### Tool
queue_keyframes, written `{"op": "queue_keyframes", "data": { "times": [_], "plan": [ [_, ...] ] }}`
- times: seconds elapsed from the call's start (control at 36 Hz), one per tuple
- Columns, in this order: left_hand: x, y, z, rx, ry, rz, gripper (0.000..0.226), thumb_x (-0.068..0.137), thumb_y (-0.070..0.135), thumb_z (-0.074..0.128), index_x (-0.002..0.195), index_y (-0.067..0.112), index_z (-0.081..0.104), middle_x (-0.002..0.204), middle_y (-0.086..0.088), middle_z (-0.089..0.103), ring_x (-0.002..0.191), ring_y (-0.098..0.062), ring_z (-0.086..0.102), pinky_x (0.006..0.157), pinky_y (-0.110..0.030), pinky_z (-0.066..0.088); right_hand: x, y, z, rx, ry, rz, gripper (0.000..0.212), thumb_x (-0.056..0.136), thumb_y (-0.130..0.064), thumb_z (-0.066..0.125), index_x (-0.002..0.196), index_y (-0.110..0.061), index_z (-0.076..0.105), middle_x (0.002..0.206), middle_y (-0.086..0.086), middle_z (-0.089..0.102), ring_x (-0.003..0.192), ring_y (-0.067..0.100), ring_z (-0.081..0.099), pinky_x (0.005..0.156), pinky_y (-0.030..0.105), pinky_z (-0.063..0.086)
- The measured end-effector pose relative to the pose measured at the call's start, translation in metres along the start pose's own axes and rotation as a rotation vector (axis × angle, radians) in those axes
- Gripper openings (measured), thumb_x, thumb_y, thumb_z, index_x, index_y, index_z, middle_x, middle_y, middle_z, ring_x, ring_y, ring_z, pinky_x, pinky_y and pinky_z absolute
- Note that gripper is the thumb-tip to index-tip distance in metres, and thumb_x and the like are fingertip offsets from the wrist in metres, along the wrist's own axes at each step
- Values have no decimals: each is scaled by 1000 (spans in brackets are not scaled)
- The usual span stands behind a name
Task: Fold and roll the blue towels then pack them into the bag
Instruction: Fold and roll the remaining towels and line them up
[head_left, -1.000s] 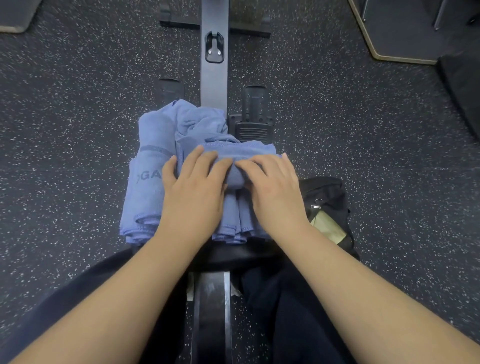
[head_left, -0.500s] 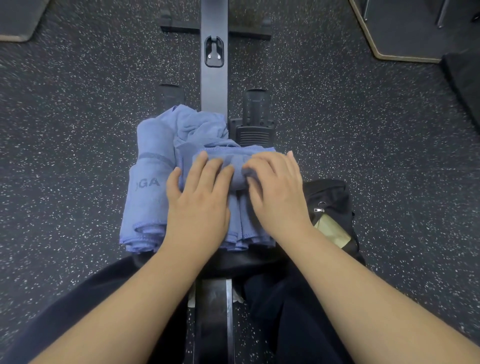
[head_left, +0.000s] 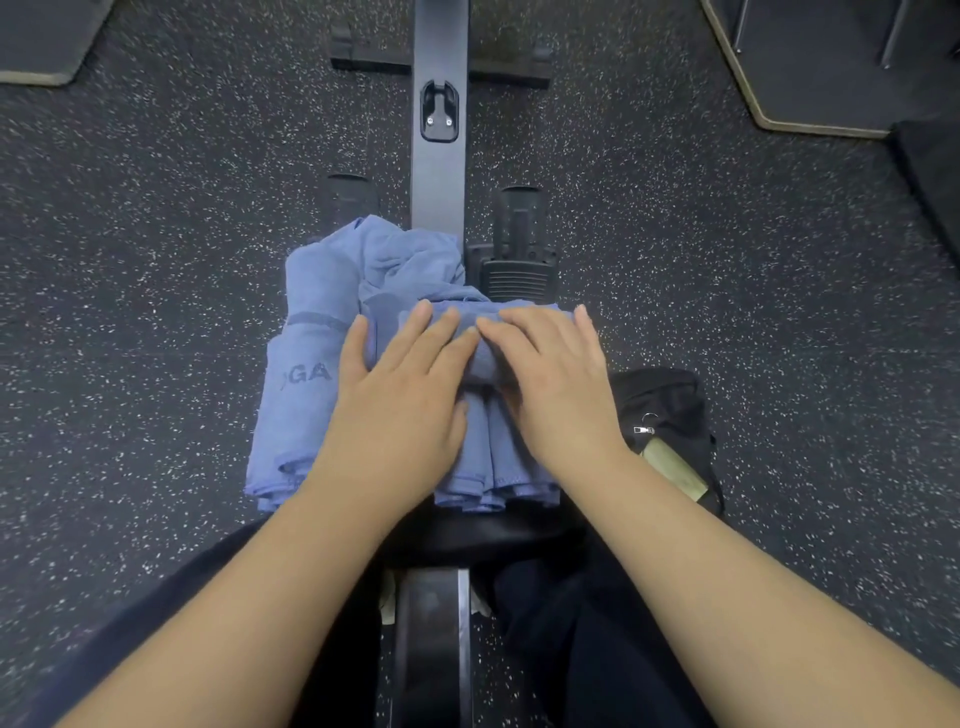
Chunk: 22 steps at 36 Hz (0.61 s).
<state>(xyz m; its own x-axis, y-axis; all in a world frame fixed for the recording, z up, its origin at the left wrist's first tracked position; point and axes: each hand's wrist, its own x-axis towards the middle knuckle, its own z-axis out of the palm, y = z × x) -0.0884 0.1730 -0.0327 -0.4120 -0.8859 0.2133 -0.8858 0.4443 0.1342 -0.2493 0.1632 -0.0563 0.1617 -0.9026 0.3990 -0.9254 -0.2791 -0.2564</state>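
**Rolling a blue towel on the machine seat**

Lying across the black seat (head_left: 483, 530) of a rowing-type machine, the folded blue towel (head_left: 488, 457) has its far end turned into a roll (head_left: 483, 358), and its near hem hangs in layered edges over the seat's front. The left hand (head_left: 400, 410) rests palm down on the roll's left part, fingers straight and slightly spread, the thumb out to the side against the cloth. The right hand (head_left: 556, 389) presses on the roll's right part, fingers laid flat and close together, the tips of both hands nearly meeting at the middle. Neither hand pinches the fabric.

Just left of this towel lies a second blue towel (head_left: 306, 374), folded long, with dark letters printed on it. Beyond both, a crumpled towel (head_left: 410, 260) is heaped against the machine's central rail (head_left: 439, 197).

Right of the seat, on the speckled dark floor (head_left: 156, 234), sits the black bag (head_left: 670, 415), its zipper open and something pale yellowish showing inside. A black footrest (head_left: 517, 249) stands just beyond the right hand. Dark mats lie at the far corners of the view.
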Motion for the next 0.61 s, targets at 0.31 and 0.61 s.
{"op": "queue_keyframes", "data": {
  "times": [0.31,0.61],
  "plan": [
    [-20,-17,-22,-93,-73,-117,58,73,19,77,129,18,59,143,-10,50,136,-32,41,108,-55,8,2,-5,-10,-14,-10,-42,36,79,-14,49,110,-15,68,99,4,65,92,30,56,91,37,34],
    [-41,-3,-29,-49,-71,-64,61,67,19,82,124,16,63,135,-10,57,128,-33,51,99,-67,28,-22,-20,-38,-19,-160,2,42,74,-19,41,106,-17,67,94,1,65,85,30,59,81,34,33]
  ]
}}
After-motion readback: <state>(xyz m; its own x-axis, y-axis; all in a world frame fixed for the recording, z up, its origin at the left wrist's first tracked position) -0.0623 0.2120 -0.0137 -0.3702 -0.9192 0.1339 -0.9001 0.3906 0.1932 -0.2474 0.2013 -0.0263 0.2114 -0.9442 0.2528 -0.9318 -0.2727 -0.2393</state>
